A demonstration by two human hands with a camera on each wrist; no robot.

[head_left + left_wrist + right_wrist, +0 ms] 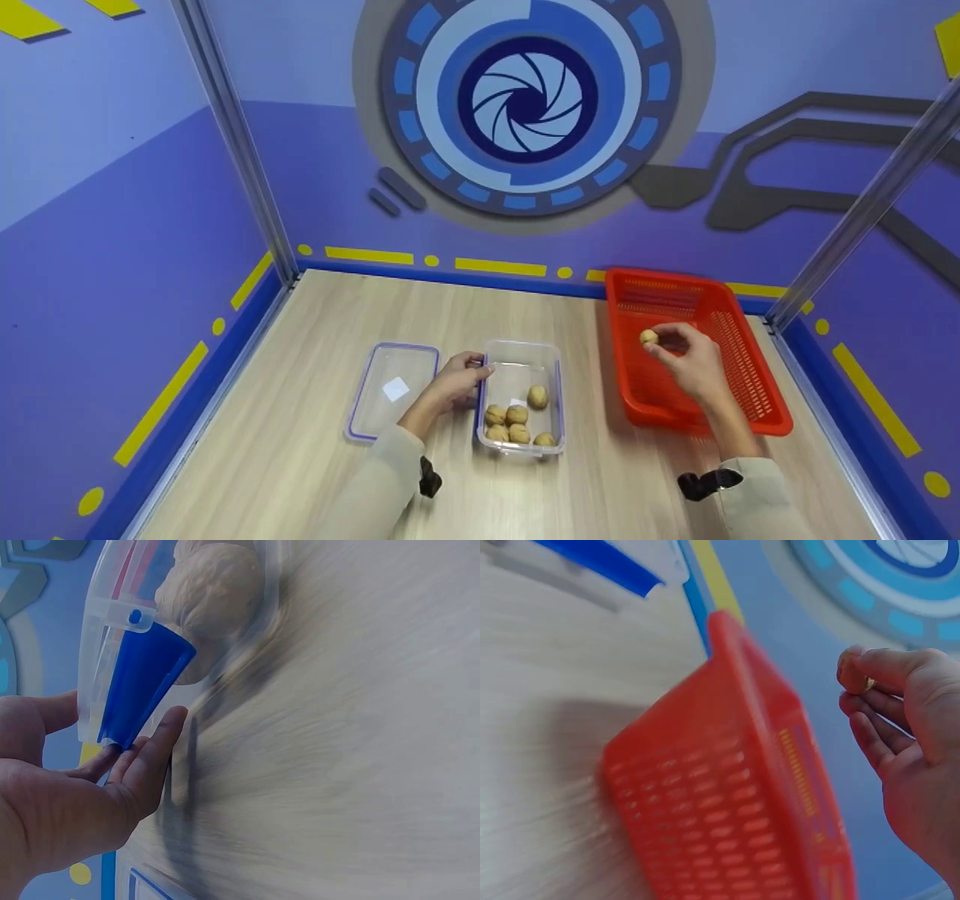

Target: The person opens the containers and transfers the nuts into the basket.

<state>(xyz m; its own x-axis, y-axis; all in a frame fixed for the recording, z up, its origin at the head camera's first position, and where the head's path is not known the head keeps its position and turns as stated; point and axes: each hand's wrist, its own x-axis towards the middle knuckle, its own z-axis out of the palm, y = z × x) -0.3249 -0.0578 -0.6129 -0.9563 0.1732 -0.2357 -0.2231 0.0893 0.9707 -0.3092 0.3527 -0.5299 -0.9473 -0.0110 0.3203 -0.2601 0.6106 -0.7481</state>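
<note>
My right hand (694,365) pinches a walnut (649,337) between thumb and fingertips above the red basket (626,397). In the right wrist view the walnut (853,672) shows clear of the basket's rim. At the left side of a clear plastic food container (525,352), my left hand (455,381) holds the wall, thumb over the rim and fingers outside. Several walnuts (517,415) lie in the container, mostly at its near end. The left wrist view shows the blue side flap (146,679) hanging down by the fingers.
The container's clear lid (379,375), with a blue edge, lies flat on the wooden table (322,480) to the left. A purple back wall (315,172) rises behind, and metal posts (240,142) stand at the corners. The basket sits against the back right.
</note>
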